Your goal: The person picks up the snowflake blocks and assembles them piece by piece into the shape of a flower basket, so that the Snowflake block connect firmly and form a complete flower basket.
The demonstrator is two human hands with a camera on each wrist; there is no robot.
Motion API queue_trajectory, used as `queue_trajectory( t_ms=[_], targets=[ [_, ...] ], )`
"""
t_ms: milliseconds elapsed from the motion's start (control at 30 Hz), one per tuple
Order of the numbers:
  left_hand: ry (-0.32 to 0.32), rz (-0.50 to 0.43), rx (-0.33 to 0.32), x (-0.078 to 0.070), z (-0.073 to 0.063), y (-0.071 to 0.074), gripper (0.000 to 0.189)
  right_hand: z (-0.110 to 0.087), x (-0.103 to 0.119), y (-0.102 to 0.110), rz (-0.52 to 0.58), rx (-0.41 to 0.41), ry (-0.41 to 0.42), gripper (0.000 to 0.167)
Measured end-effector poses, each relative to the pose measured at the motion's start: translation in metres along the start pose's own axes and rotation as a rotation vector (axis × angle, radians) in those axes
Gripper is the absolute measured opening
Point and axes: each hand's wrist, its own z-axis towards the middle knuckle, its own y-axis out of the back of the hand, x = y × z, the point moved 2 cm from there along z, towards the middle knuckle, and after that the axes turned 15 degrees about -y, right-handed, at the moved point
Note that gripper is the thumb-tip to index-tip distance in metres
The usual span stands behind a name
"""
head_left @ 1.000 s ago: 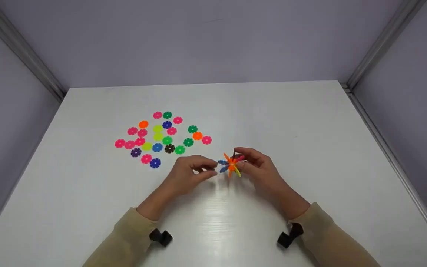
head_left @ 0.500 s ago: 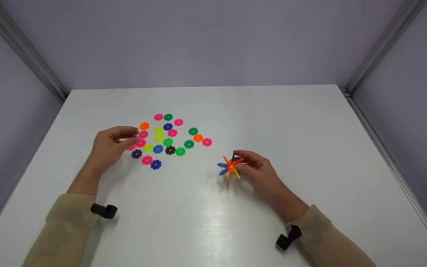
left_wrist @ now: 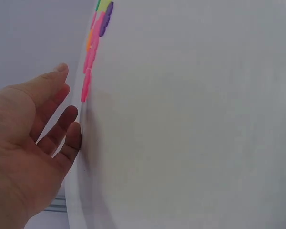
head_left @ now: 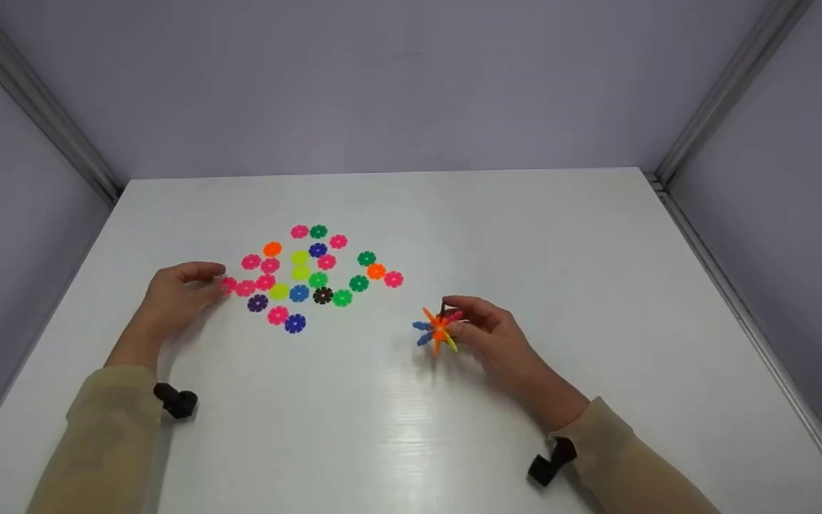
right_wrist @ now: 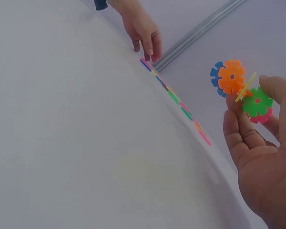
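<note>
My right hand (head_left: 500, 343) pinches a small cluster of joined interlocking discs (head_left: 437, 330) between thumb and fingers, above the table. In the right wrist view the cluster shows an orange disc (right_wrist: 231, 76), a blue one behind it, a yellow one edge-on, and a green disc (right_wrist: 257, 101) over a pink one. My left hand (head_left: 175, 296) is beside the left end of the loose discs, its fingertips close to a pink disc (head_left: 228, 286). The left wrist view shows a gap between its loosely bent fingers and that pink disc (left_wrist: 86, 86); nothing is held.
Several loose flat discs in pink, green, yellow, orange, blue, purple and dark brown (head_left: 322, 295) lie spread on the left half of the white table (head_left: 411, 442). Grey-violet walls (head_left: 397, 93) enclose its back and sides.
My left hand has left the joined discs and moved far left, past the loose ones, to the outermost pink disc. My right hand stays nearly still with its cluster.
</note>
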Motion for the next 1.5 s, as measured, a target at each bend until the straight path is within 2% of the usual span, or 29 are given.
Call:
queue_trajectory(
  t_ms=[200, 433, 567, 667, 767, 1000, 1100, 1200, 1300, 1500],
  targets=[
    [-0.044, 0.072, 0.02, 0.007, 0.003, -0.007, 0.045, 0.0, 0.002, 0.0, -0.017, 0.008, 0.012, 0.049],
    [-0.041, 0.089, -0.034, 0.004, 0.003, -0.01, 0.051, 0.0, 0.005, -0.003, -0.042, -0.002, 0.005, 0.048],
    [-0.014, 0.057, -0.082, -0.011, -0.002, -0.013, 0.047, 0.0, 0.006, -0.004, -0.064, -0.002, 0.001, 0.048],
    [0.002, 0.007, -0.108, -0.037, -0.003, -0.021, 0.045, 0.0, 0.006, -0.004, -0.078, 0.0, 0.004, 0.047],
    [-0.046, -0.032, -0.108, -0.069, -0.001, -0.037, 0.041, -0.001, 0.006, -0.004, -0.09, 0.003, 0.016, 0.046],
    [-0.355, -0.15, -0.021, -0.138, -0.004, -0.097, 0.022, -0.001, 0.007, -0.006, -0.03, 0.04, 0.027, 0.047],
    [-0.427, -0.216, 0.021, -0.159, -0.008, -0.124, 0.019, -0.001, 0.007, -0.007, -0.048, 0.039, 0.027, 0.047],
    [-0.49, -0.257, 0.051, -0.173, -0.01, -0.148, 0.019, 0.0, 0.009, -0.008, -0.08, 0.035, 0.028, 0.046],
    [-0.529, -0.279, 0.064, -0.18, -0.011, -0.166, 0.02, 0.001, 0.009, -0.009, -0.114, 0.034, 0.031, 0.046],
    [-0.551, -0.343, 0.048, -0.186, -0.016, -0.186, 0.02, 0.0, 0.011, -0.012, -0.133, 0.053, 0.04, 0.042]
  ],
)
